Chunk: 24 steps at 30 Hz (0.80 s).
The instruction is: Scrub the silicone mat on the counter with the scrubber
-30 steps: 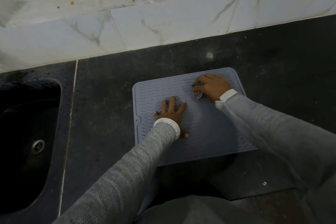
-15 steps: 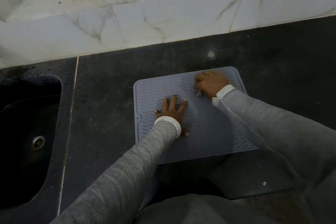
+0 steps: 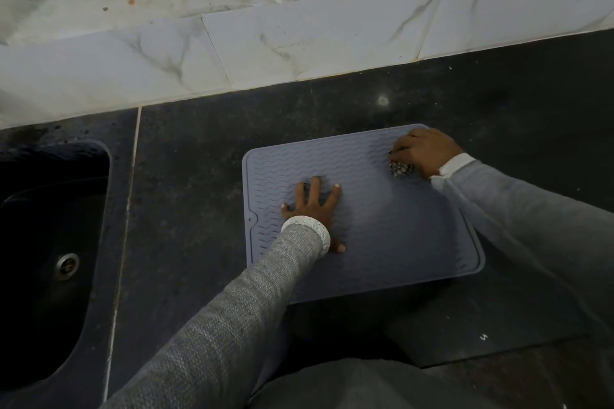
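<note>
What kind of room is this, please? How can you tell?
Most likely a home kitchen. A dark sink with a metal drain is set into the dark stone counter, marbled white tiles line the wall behind, and a ribbed silicone mat lies on the counter.

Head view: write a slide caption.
Left hand steadies the silicone mat while right hand scrubs with the scrubber.

Dark stone counter (image 3: 206,176), marble-look wall tiles (image 3: 299,46), seemingly dim light.
</note>
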Available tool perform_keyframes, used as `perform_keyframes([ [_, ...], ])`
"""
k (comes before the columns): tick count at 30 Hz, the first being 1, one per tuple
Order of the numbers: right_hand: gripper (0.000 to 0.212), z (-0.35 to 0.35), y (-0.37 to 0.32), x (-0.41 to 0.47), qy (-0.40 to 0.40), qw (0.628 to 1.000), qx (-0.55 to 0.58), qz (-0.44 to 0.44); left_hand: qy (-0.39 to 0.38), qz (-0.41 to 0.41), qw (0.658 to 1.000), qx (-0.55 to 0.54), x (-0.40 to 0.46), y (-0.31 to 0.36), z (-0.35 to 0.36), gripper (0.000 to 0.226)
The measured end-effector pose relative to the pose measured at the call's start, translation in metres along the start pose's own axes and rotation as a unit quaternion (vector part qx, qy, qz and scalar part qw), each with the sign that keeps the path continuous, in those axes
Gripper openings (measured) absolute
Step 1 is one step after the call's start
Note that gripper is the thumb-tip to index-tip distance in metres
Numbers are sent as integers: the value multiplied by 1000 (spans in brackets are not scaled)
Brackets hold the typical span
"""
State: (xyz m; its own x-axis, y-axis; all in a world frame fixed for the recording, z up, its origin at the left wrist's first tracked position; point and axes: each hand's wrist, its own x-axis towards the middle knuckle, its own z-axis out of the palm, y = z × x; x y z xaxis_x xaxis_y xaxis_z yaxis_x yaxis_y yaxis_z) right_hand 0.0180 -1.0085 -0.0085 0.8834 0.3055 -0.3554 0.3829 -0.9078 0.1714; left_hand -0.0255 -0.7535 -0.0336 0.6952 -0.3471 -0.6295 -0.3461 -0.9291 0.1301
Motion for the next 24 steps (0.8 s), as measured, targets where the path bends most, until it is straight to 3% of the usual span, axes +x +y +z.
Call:
perform_keyframes([
  [4, 58, -11, -22, 19, 65, 997, 44, -9, -3, -4, 1000, 3, -1, 2, -2, 121],
  [8, 62, -1, -41, 22, 28, 997, 10, -65, -7, -3, 1000, 2, -2, 2, -3, 120],
  [15, 50, 21, 17, -20, -26, 998, -51, -13, -10, 2, 1000, 4, -3, 2, -5, 120],
  [18, 49, 10, 17, -16, -4, 1000, 8, 16, -11, 0, 1000, 6, -4, 4, -6, 119],
  [21, 51, -1, -10, 1, 39, 998, 53, -13, -11, 1, 1000, 6, -3, 4, -6, 120],
  [24, 51, 1, -32, 9, -3, 999, 28, -38, -7, 1, 1000, 7, -2, 3, -5, 121],
])
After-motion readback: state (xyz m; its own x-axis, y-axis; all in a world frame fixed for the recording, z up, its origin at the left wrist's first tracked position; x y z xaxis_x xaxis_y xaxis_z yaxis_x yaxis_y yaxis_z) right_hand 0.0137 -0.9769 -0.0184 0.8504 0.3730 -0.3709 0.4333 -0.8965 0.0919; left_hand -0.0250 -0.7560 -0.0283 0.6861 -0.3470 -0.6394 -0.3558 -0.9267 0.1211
